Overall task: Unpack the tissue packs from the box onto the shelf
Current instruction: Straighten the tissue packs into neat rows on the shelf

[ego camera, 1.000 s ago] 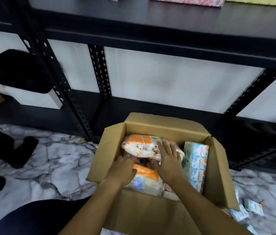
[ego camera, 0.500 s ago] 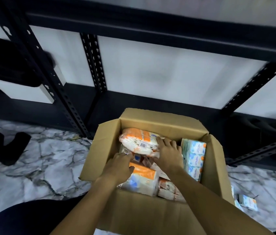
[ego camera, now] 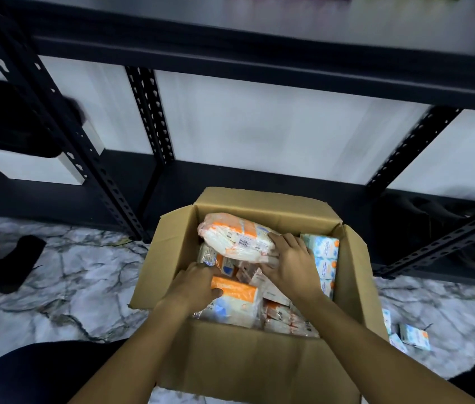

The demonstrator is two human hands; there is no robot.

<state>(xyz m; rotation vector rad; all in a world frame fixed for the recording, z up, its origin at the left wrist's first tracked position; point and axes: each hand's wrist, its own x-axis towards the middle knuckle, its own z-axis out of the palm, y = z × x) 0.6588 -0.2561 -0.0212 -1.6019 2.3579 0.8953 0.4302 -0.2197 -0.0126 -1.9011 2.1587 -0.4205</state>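
No wording can be read anywhere. The large orange-and-white tissue pack (ego camera: 237,239) at the top of the open box (ego camera: 230,365) carries a white barcode sticker (ego camera: 244,243), its bars visible but its digits too small to make out. The blue packs (ego camera: 324,252) along the box's right side bear lines of print, blurred beyond reading.

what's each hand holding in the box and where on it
Right hand grips the orange-and-white tissue pack at its right end. Left hand grips the orange tissue pack below at its left edge.
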